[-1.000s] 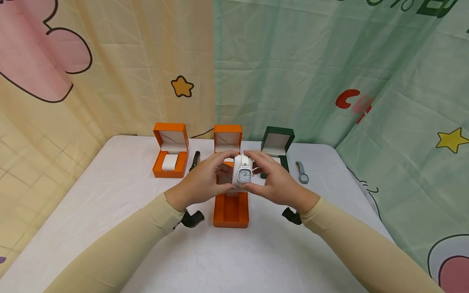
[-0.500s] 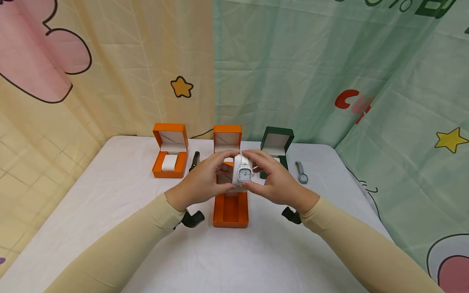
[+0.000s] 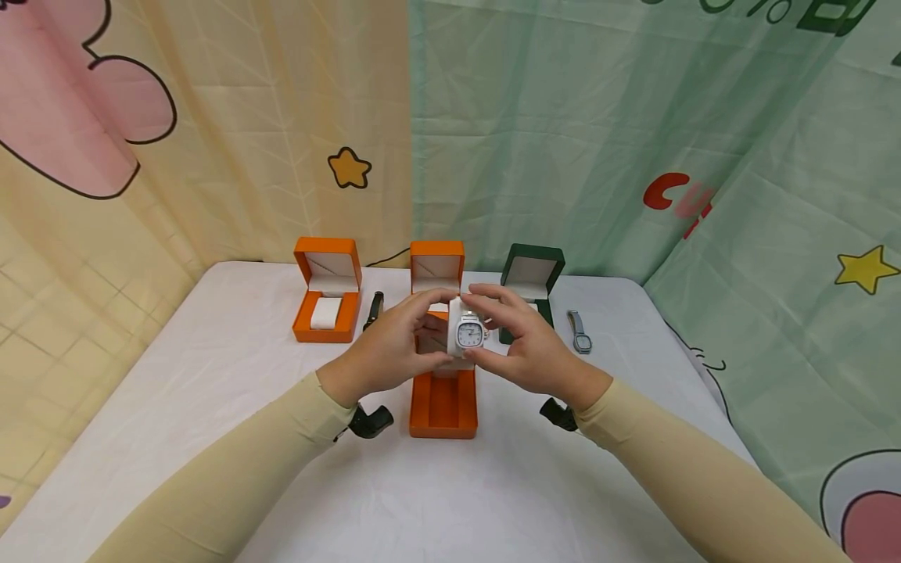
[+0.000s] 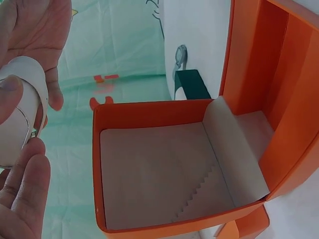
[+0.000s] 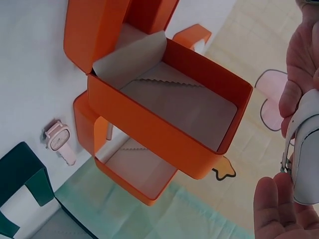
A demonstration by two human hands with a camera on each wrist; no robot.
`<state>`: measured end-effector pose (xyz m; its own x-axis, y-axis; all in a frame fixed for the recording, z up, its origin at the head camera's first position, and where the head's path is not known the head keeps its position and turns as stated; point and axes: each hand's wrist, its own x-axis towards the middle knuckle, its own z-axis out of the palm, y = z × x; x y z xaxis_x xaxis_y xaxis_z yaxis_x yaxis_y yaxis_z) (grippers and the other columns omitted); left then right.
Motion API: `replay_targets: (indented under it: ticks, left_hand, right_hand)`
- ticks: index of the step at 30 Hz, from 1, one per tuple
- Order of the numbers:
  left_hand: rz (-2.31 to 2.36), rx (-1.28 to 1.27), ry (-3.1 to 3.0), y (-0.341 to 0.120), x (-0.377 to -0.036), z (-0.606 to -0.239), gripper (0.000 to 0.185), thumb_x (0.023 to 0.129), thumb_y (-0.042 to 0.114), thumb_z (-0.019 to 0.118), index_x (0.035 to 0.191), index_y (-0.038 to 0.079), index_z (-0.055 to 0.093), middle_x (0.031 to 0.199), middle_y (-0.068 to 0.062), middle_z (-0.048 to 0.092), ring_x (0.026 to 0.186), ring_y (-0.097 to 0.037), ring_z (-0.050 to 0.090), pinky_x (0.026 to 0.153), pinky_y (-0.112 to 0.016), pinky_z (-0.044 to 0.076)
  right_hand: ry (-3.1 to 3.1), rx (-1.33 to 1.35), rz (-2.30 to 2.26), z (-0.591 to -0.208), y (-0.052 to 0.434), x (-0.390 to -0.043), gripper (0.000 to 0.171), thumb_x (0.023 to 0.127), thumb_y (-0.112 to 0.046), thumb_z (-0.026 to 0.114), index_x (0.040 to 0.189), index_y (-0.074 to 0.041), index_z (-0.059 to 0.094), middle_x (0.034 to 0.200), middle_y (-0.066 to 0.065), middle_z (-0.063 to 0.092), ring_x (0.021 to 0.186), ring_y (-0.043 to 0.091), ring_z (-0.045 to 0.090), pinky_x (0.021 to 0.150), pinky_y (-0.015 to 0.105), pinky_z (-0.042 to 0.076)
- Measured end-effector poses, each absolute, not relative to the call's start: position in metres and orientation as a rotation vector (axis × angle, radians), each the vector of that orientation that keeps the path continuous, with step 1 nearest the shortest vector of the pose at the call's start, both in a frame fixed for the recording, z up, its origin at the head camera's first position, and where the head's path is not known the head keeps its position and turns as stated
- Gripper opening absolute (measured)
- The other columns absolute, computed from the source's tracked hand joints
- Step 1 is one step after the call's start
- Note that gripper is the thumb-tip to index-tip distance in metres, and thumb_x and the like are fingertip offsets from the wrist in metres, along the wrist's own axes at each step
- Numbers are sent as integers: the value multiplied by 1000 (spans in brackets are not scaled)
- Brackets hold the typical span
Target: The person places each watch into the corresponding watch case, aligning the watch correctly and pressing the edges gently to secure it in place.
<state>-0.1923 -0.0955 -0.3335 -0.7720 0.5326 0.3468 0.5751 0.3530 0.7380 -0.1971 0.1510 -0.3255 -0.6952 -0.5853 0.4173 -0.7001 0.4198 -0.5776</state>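
1. Both hands grasped a white watch (image 3: 468, 335) wrapped on a white cushion, held in the air above the open orange box (image 3: 443, 403) at the middle of the table (image 3: 211, 375).
2. The left hand (image 3: 390, 348) pinched the cushion from its left side, with the thumb below and the fingers curled over the top; in the left wrist view its fingertips (image 4: 22, 194) pressed on the white roll.
3. The right hand (image 3: 524, 344) gripped the watch from the right side, fingers arched over the top and thumb under the dial; the right wrist view showed the fingers (image 5: 299, 74) against the white band.
4. The dial faced the person, square with rounded corners.
5. Directly beneath the hands, the orange box stood open, its pale lining (image 4: 164, 174) bare.
6. Further back stood three open boxes in a row: an orange one with a white cushion (image 3: 327, 293) at the left, another orange one (image 3: 437, 266) at the middle, and a dark green one (image 3: 531, 274) at the right.
7. A dark watch (image 3: 374, 308) lay just beside the left orange box, and a grey watch (image 3: 580, 331) lay to the right of the green box.
8. Patterned curtains (image 3: 598, 133) hung behind the table.
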Motion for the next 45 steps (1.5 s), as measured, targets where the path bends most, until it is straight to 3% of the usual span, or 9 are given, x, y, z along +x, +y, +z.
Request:
replay_targets:
  ticks: [6, 14, 31, 45]
  left_hand:
    - [-1400, -1031, -2558, -96, -192, -332, 80, 89, 2, 83, 156, 15, 42, 143, -5, 56, 111, -16, 71, 90, -24, 61]
    - [-1382, -1040, -2542, -96, -191, -333, 79, 89, 2, 83, 155, 15, 43, 143, -5, 57, 111, -17, 71, 90, -24, 62]
    - [-1452, -1052, -2527, -96, -192, -333, 78, 88, 2, 84, 153, 15, 44, 141, -4, 57, 112, -16, 72, 90, -24, 62]
    - [-1476, -1056, -2542, -96, -191, -335, 80, 87, 2, 84, 155, 13, 43, 142, -5, 57, 115, -18, 72, 92, -25, 61]
  right_hand:
    - [-2509, 1142, 1094, -325, 151, -196, 65, 93, -16, 82, 152, -13, 57, 160, 7, 46, 130, 24, 56, 102, 40, 57]
    - [-2490, 1157, 1116, -325, 150, -197, 66, 93, -14, 81, 153, -9, 55, 158, 9, 48, 126, 24, 59, 100, 47, 59]
    - [-2506, 1178, 1156, -326, 153, -199, 77, 91, -11, 83, 157, -2, 45, 157, 14, 50, 123, 24, 60, 103, 45, 58]
    - [-2555, 1165, 1204, -327, 151, -198, 76, 91, -10, 83, 156, -3, 45, 156, 9, 51, 120, 23, 60, 102, 48, 58]
